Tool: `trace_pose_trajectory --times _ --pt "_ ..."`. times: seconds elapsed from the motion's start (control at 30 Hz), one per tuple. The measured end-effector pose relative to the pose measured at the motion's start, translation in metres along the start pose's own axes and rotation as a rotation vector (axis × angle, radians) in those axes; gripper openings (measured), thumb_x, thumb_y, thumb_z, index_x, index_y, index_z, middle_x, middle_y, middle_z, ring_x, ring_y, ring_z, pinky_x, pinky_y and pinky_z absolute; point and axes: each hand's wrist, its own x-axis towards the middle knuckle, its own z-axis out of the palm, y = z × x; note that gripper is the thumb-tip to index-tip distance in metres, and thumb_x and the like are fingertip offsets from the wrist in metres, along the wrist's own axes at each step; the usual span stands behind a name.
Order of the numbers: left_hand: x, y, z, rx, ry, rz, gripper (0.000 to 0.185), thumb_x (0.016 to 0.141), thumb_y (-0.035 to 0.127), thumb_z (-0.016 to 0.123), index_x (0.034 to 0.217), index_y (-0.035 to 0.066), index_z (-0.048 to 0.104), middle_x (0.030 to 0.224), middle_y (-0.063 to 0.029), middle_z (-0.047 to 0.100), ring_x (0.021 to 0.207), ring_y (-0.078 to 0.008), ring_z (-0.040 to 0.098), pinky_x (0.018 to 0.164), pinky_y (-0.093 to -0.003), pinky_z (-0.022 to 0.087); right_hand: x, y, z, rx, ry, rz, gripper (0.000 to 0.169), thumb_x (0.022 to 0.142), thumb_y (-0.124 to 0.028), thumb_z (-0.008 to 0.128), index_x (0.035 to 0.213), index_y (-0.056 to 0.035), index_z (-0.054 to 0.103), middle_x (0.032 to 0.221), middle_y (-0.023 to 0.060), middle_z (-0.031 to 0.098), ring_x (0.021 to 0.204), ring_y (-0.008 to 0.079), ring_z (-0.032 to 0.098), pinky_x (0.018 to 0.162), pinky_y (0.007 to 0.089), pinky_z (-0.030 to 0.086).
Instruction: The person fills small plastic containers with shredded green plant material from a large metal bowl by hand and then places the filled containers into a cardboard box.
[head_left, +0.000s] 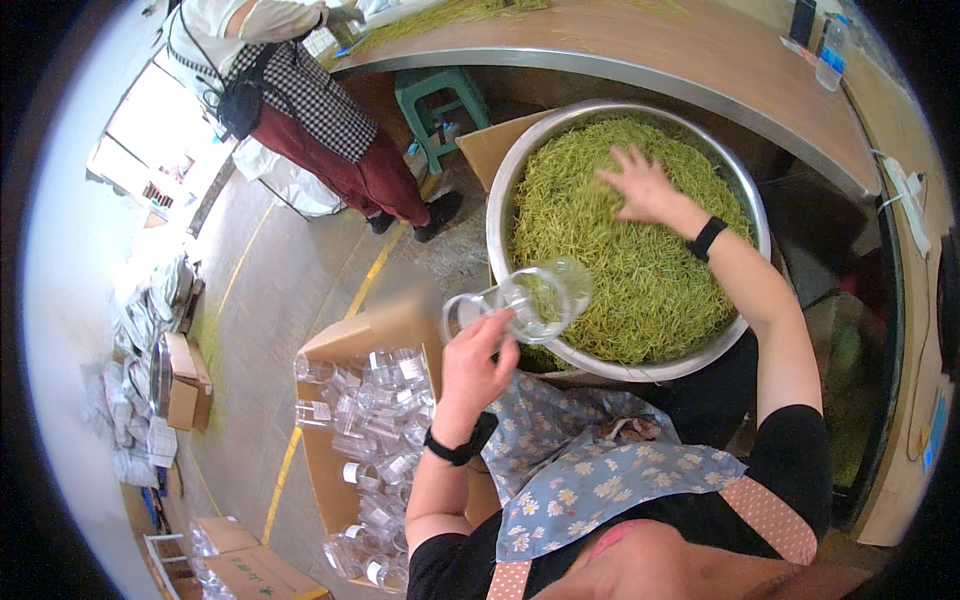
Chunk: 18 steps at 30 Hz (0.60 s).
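My left hand (480, 367) holds a clear plastic jar (566, 289), tilted over the left rim of a large steel basin (759, 217). Beside the jar, at the same fingers, is a clear round piece (454, 315), perhaps a lid; blur hides how it is held. The basin is heaped with thin, dried green plant strands (645, 300). My right hand (643, 187) is over the upper part of the heap with its fingers spread, and nothing is plainly gripped in it. Left of my lap, a cardboard box (322, 480) holds several clear jars (375, 435), some with white labels.
A long table (675, 45) with more green strands runs beyond the basin. A green stool (442, 90) stands under it. At upper left a person (322, 112) stands by the table. A water bottle (832, 56) and a power strip (906, 202) are at right.
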Motion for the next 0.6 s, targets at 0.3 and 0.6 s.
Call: trace_pose_trajectory --times 0.3,0.6 --pt "0.057 0.03 0.063 0.185 -0.268 0.176 0.042 0.083 0.03 0.071 0.113 0.002 0.06 0.088 -0.0165 0.06 0.084 -0.0371 0.06 0.076 -0.0453 0.048 -0.018 0.054 0.003 0.449 0.198 0.154 0.073 0.074 -0.021 0.076 0.14 -0.0102 0.046 0.124 0.024 0.049 0.116 0.0406 0.051 0.1 0.0434 0.046" --pt "0.085 0.034 0.107 0.314 -0.096 0.136 0.057 0.073 0.039 0.08 0.109 0.001 0.057 0.113 -0.0245 0.049 0.101 -0.0401 0.049 0.087 -0.0474 0.042 -0.04 0.056 -0.015 1.216 0.438 0.075 0.074 0.076 -0.018 0.074 0.137 0.0102 0.042 0.118 0.0188 0.063 0.106 0.0225 0.061 0.096 0.032 0.047"
